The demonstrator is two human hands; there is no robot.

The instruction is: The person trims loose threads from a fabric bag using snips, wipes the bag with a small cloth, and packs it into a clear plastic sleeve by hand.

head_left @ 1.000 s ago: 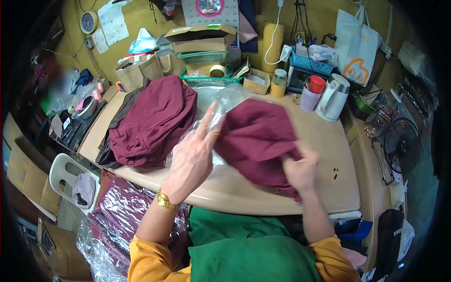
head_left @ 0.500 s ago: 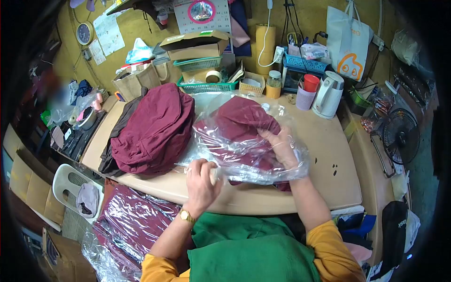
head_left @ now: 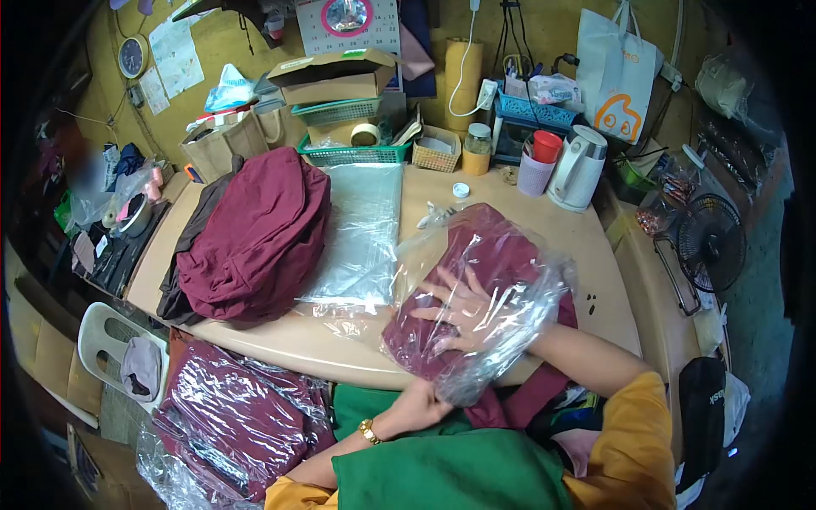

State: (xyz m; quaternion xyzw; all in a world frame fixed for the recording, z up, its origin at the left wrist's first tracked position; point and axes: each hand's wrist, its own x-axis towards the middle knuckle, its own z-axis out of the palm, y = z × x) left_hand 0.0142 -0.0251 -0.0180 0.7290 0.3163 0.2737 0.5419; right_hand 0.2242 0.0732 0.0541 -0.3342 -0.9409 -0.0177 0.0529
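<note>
A maroon fabric bag (head_left: 493, 242), strap-like ends hanging past the table's front edge, lies partly inside a clear plastic bag (head_left: 544, 289). My right hand (head_left: 463, 314) reaches into the plastic, fingers spread flat on the maroon cloth. At the table's front edge, my left hand (head_left: 421, 406) pinches the rim of the plastic bag. Flat clear plastic bags (head_left: 361, 229) lie in a stack left of it. Further left rests a pile of maroon bags (head_left: 255, 234) on dark cloth.
Plastic-wrapped maroon goods (head_left: 234, 416) sit below the table, beside a white chair (head_left: 102, 340). Along the back stand green baskets (head_left: 357, 155), a jar (head_left: 476, 153), a red cup (head_left: 546, 146) and a white kettle (head_left: 578, 170). A white cap (head_left: 461, 189) lies on the tabletop.
The maroon bag and its plastic have come nearer and turned, uncovering the flat plastic stack. My left hand moved down and right to the plastic's rim; my right hand's fingers have spread.
</note>
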